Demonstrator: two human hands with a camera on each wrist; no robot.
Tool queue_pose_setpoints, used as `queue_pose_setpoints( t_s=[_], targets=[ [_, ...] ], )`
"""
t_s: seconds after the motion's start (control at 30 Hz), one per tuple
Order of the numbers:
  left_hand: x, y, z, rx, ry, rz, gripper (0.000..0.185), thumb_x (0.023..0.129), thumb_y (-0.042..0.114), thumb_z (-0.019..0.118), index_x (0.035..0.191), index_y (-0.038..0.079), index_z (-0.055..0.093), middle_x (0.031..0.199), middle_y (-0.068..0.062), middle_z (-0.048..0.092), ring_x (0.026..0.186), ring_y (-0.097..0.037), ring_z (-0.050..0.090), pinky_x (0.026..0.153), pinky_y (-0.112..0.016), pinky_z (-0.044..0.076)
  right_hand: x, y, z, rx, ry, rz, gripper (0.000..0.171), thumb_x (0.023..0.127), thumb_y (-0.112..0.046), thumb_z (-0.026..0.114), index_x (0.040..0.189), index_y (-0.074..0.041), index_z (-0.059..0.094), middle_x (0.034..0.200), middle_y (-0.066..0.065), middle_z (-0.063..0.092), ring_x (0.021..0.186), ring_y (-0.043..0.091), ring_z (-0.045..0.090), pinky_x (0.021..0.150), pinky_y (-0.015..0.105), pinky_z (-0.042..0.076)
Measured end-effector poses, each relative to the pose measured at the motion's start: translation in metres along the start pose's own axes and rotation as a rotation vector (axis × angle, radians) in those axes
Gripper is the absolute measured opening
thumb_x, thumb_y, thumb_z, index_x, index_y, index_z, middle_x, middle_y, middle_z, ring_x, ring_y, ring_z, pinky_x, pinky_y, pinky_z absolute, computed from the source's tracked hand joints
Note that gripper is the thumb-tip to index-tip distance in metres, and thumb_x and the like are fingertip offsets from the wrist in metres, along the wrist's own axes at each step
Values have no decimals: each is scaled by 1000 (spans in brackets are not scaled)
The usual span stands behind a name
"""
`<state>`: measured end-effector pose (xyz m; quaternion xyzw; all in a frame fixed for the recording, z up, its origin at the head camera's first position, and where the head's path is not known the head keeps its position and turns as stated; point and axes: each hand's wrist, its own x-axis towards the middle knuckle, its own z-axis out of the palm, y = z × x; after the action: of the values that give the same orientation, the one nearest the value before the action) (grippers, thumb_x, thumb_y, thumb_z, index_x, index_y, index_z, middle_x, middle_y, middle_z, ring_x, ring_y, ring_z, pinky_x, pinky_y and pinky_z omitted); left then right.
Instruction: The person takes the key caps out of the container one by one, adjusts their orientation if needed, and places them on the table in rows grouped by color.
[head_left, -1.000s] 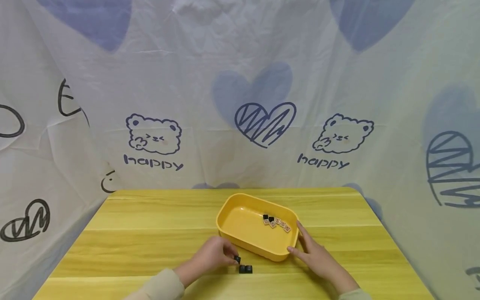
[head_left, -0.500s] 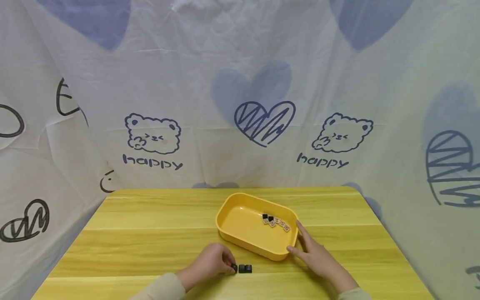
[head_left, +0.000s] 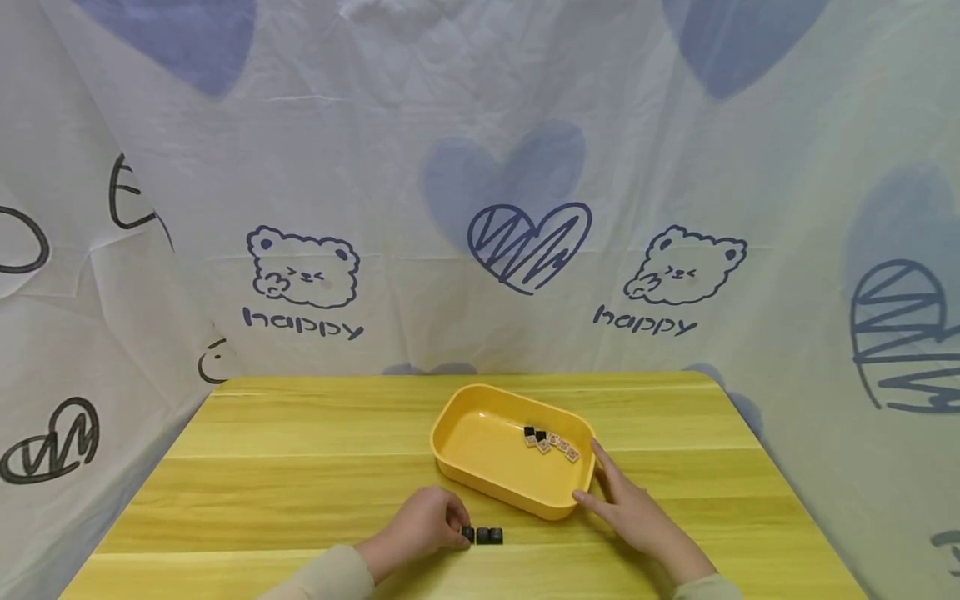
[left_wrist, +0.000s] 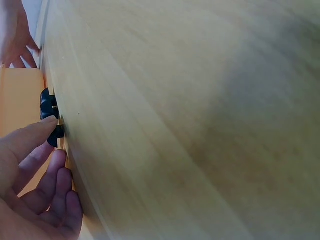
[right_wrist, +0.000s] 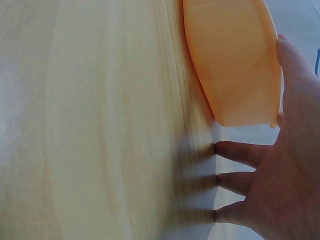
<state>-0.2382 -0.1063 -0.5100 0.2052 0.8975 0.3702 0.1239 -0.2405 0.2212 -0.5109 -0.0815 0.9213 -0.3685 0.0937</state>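
In the head view, my left hand (head_left: 423, 523) pinches a small black keycap-shaped block (head_left: 468, 534) between thumb and index finger, low over the table. Right beside it, two similar black blocks (head_left: 489, 536) sit side by side. The left wrist view shows the thumb on the nearest black block (left_wrist: 56, 136), with the other fingers loosely bent. A yellow plastic tray (head_left: 498, 497) stands angled behind the blocks. My right hand (head_left: 626, 510) touches the tray's right end with thumb and index finger; its other fingers (right_wrist: 235, 181) spread straight down toward the table in the right wrist view.
Inside the tray, toward its right side, lie several small tan squares (head_left: 563, 447) with dark marks and two black pieces (head_left: 541, 436). The wooden table (head_left: 300, 467) ends at a white cloth backdrop (head_left: 420, 333) printed with hearts and bears.
My left hand has brought the pinched black block down and slightly left, in line with the other two. The right hand and tray hold the same place.
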Motion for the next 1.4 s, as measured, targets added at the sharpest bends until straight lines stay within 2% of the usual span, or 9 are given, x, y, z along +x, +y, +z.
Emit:
queue_pose_setpoints(
  t_s=[0.23, 0.73, 1.0, 1.17, 1.4],
  targets=[
    [2, -3, 2, 11, -6, 23, 19, 67, 6, 86, 78, 12, 71, 64, 10, 56, 58, -5, 50, 57, -23, 45, 1, 1, 0, 1, -2, 5, 89, 95, -56, 52, 158, -20, 2, 152, 23, 30, 137, 48, 27, 102, 74, 3],
    [3, 0, 2, 35, -15, 19, 19, 69, 6, 86, 81, 11, 72, 63, 11, 55, 58, -4, 48, 59, -23, 44, 3, 5, 3, -25, 17, -9, 89, 95, -58, 51, 158, -21, 2, 152, 22, 31, 137, 48, 27, 103, 73, 5],
    [4, 0, 2, 16, -10, 29, 21, 69, 6, 86, 83, 11, 72, 68, 10, 58, 61, -3, 52, 59, -23, 46, 4, 6, 4, -35, 24, -17, 89, 94, -59, 51, 158, -22, 2, 151, 22, 33, 137, 48, 28, 103, 73, 5],
    [9, 11, -4, 30, 8, 59, 19, 71, 8, 85, 86, 10, 74, 68, 12, 60, 61, -2, 53, 59, -23, 47, 3, 6, 4, -33, 22, -14, 89, 94, -58, 52, 158, -22, 2, 151, 22, 33, 137, 48, 28, 103, 73, 5],
    [19, 37, -18, 18, 18, 99, 17, 75, 8, 83, 89, 7, 74, 70, 11, 59, 64, -4, 53, 60, -24, 47, 2, 5, 4, -29, 15, 2, 89, 94, -58, 52, 158, -22, 1, 152, 21, 30, 138, 47, 26, 103, 73, 4]
  ],
)
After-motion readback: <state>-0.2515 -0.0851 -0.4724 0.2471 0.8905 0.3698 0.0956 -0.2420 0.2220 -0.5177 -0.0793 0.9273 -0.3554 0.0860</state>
